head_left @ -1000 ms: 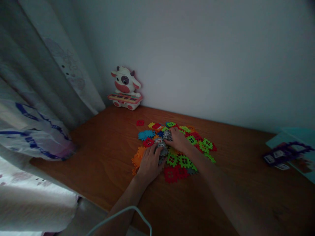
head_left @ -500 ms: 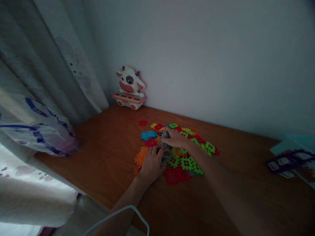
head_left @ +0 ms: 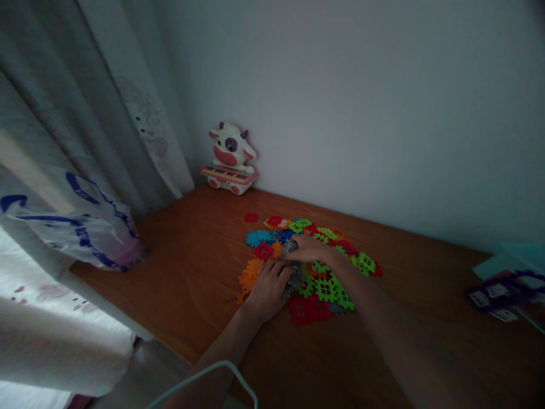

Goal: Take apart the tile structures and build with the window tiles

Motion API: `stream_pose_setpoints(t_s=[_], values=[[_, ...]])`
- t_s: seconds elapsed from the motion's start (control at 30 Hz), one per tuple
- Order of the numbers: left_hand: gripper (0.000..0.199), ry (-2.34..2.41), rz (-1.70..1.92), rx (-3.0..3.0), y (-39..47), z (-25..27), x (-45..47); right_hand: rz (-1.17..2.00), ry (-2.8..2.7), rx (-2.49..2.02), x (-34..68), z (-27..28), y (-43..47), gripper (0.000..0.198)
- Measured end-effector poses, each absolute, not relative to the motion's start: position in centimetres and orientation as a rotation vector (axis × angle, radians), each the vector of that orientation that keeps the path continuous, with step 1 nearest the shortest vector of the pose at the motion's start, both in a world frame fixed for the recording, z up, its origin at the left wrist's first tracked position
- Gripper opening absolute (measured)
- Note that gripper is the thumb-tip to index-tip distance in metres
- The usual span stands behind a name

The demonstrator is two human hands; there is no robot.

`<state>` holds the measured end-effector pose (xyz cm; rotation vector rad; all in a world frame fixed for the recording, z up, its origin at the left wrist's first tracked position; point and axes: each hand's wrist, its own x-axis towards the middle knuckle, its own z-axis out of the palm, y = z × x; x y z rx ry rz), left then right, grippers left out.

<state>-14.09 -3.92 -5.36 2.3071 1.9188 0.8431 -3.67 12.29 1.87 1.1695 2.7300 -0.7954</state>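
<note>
Both hands are over a pile of flat plastic interlocking building pieces with notched edges. My left hand [head_left: 269, 287] is closed around grey building pieces [head_left: 294, 279] near the pile's front left. Pinched in the fingers of my right hand [head_left: 310, 250] is another grey building piece [head_left: 290, 247], just above and touching or close to the left hand's fingers. Orange pieces [head_left: 249, 275] lie left of my left hand. Green pieces [head_left: 327, 289] and red pieces [head_left: 309, 309] lie to the right and in front, blue ones [head_left: 258, 237] behind.
A cow-shaped toy piano [head_left: 230, 162] stands at the back left corner of the wooden table [head_left: 191, 272]. A white plastic bag [head_left: 97, 227] sits at the left edge by the curtain. Purple packaging [head_left: 502, 289] lies at the right. A pale cable [head_left: 213, 366] loops in front.
The view has shifted slightly. My right hand has come down a little closer to my left hand with the grey piece; the left hand keeps its hold.
</note>
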Motion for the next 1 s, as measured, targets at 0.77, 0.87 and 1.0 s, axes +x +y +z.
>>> stream_pose_setpoints(t_s=[0.77,0.87,1.0], values=[[0.038,1.362,0.987,2.581,-4.2,-2.7,-8.1,-0.635,2.832,2.066,22.9,-2.0,6.7,0.053],[0.036,1.242,0.74,2.64,-3.5,-2.8,-1.5,-0.63,2.812,2.065,26.0,-2.6,6.5,0.061],[0.043,1.179,0.627,2.634,-2.4,-3.8,4.5,-0.679,2.798,2.166,27.3,-3.4,6.1,0.06]])
